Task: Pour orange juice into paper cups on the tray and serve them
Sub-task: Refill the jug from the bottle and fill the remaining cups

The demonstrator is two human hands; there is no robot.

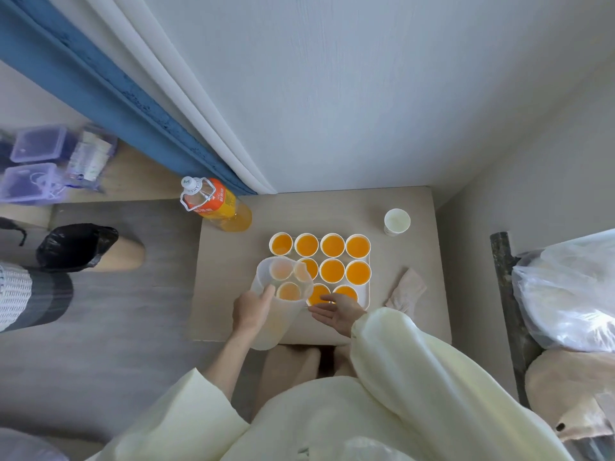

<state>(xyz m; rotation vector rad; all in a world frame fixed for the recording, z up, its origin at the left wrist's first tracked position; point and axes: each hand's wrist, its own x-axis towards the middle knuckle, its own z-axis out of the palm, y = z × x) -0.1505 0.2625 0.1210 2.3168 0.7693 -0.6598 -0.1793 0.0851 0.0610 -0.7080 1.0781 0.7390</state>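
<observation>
Several paper cups [332, 245] filled with orange juice stand in rows on a white tray [367, 294] on a low table. My left hand [250, 311] grips a translucent plastic pitcher [281, 294], held above the tray's left side; cups show through its wall. My right hand [336, 312] hovers palm up with straight fingers at the tray's near edge, beside the pitcher, holding nothing. An orange juice bottle [216, 204] with a white cap stands at the table's far left corner.
One paper cup [396, 221] without juice stands off the tray at the back right. A crumpled cloth [406, 289] lies right of the tray. A black-lined bin [76, 246] sits on the floor to the left. Plastic bags [565, 291] are piled at right.
</observation>
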